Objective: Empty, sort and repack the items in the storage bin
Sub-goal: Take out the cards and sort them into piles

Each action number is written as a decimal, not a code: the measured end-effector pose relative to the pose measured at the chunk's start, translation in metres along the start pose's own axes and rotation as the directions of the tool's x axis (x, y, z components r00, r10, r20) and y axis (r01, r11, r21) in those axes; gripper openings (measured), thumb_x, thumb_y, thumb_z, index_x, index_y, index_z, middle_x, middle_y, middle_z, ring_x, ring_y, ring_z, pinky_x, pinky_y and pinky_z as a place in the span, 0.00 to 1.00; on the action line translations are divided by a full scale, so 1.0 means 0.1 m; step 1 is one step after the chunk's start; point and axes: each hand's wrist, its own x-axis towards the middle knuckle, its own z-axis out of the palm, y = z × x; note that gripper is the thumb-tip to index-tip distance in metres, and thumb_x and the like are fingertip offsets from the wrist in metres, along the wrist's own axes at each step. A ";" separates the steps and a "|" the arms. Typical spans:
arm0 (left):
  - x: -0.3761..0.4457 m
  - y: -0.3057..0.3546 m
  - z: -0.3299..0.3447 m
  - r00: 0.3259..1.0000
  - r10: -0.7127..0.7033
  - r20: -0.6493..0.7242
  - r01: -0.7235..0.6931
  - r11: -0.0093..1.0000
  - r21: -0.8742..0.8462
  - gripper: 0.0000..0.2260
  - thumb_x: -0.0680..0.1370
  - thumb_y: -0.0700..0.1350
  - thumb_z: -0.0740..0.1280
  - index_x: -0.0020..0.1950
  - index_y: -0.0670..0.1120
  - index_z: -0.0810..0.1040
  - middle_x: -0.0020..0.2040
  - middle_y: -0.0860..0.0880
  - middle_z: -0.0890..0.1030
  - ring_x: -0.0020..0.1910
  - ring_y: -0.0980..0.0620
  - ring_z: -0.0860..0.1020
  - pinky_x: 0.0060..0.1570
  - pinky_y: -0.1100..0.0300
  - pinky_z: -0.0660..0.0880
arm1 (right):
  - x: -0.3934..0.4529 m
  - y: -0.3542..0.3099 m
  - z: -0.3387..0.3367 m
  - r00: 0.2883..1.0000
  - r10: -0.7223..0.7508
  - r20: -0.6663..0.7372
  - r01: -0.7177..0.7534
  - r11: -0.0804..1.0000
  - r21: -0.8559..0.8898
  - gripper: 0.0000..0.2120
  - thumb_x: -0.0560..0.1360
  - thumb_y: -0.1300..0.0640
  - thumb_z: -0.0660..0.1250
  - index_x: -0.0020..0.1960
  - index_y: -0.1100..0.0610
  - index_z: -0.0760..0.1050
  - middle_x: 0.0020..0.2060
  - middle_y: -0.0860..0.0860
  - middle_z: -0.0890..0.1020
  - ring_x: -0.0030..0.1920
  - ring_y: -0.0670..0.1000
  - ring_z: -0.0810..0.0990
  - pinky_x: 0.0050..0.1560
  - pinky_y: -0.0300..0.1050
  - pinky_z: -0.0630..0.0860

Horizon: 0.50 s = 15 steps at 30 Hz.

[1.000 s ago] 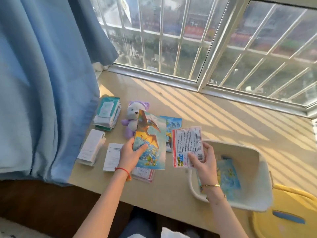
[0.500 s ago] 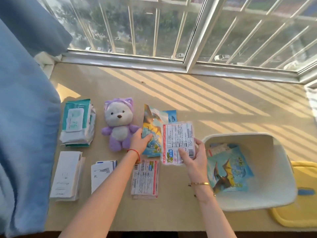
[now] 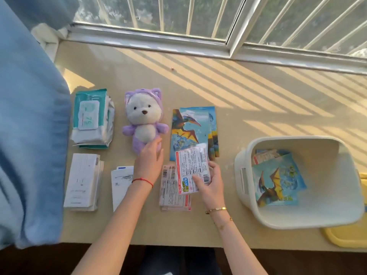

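Left hand: open and flat, holding nothing, by the purple teddy, middle of the frame.
Right hand: holds a white packet.
Bin: lower right, dinosaur packs inside.

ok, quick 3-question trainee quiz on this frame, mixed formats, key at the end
1. True or false: the storage bin is already empty.
2. Multiple choice: what does the right hand hold? A) the plush toy B) a red-edged printed packet C) the wipes pack
3. Fill in: the left hand is open, over the lower part of the ____.

Key
1. False: a dinosaur packet and at least one more packet lie inside.
2. B: the red-edged packet, above the stack of similar packets.
3. The purple plush toy, which lies right of the wipes pack.
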 end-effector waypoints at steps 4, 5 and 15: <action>-0.47 -0.30 -0.20 0.992 0.062 -0.105 -0.059 0.998 0.038 0.11 0.77 0.41 0.66 0.59 0.47 0.77 0.54 0.49 0.80 0.52 0.48 0.78 0.48 0.55 0.73 | -0.11 0.28 0.25 0.996 0.044 0.081 -0.041 0.998 -0.044 0.23 0.72 0.67 0.70 0.57 0.45 0.67 0.57 0.52 0.80 0.55 0.47 0.81 0.55 0.49 0.80; -0.57 -0.39 -0.23 0.992 0.049 -0.119 -0.045 0.998 0.040 0.11 0.77 0.41 0.66 0.59 0.47 0.77 0.55 0.50 0.80 0.53 0.49 0.78 0.50 0.56 0.73 | -0.14 0.34 0.31 0.994 0.054 0.090 -0.049 0.997 -0.056 0.23 0.72 0.67 0.70 0.57 0.45 0.67 0.58 0.53 0.80 0.56 0.46 0.81 0.55 0.45 0.80; -1.31 -0.64 -0.43 0.994 0.005 -0.111 0.005 0.996 0.091 0.12 0.79 0.44 0.64 0.62 0.50 0.75 0.59 0.51 0.78 0.57 0.52 0.77 0.51 0.56 0.77 | -0.38 0.54 0.34 0.999 -0.005 0.034 0.020 0.894 -0.447 0.25 0.74 0.57 0.69 0.68 0.56 0.65 0.61 0.52 0.76 0.61 0.50 0.74 0.62 0.42 0.72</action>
